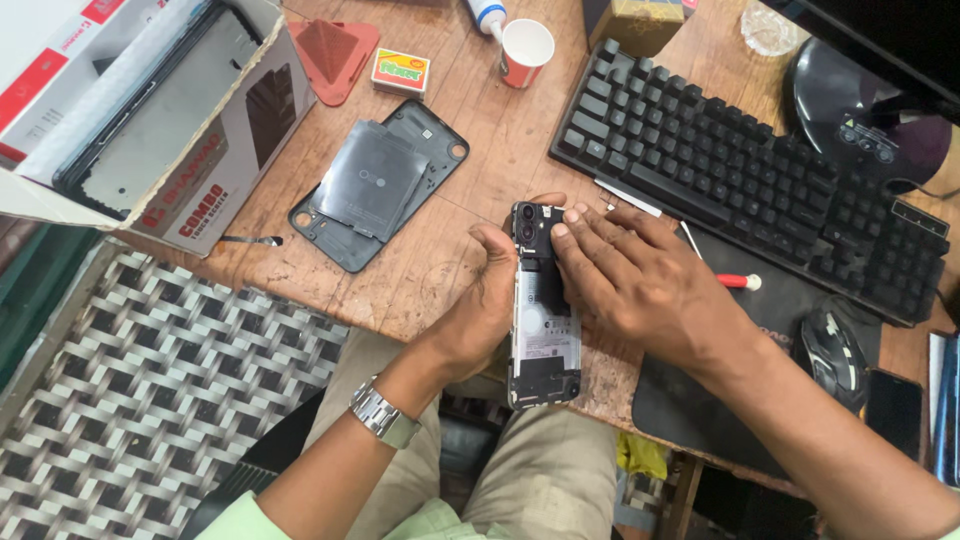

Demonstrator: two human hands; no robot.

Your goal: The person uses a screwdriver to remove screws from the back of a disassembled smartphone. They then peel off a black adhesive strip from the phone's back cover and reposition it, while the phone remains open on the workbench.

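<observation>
At the counter's far left corner, an open cardboard box holds a dark flat panel, its flap hanging past the left edge above a woven black-and-white floor mat. Just right of the box, a small metal tool lies on the wood. Toward the back edge sit a red triangular pick and a small green-and-yellow box, with a paper cup farther right. Between them and the front edge, a removed dark back cover lies tilted, a flat battery-like slab resting on it.

At the front edge, near the middle, an opened phone with its back off is held upright over the person's lap, cameras at the top. The left hand, a metal watch on its wrist, is clasped around the phone's left side, thumb on the upper rear. The right hand lies across the phone's right side, fingers pressed flat on the exposed interior beside the cameras; whether it pinches anything small cannot be told.

Right of the hands, a red-handled screwdriver rests on a black mat. Behind it runs a black keyboard; a black mouse sits near the counter's right edge.
</observation>
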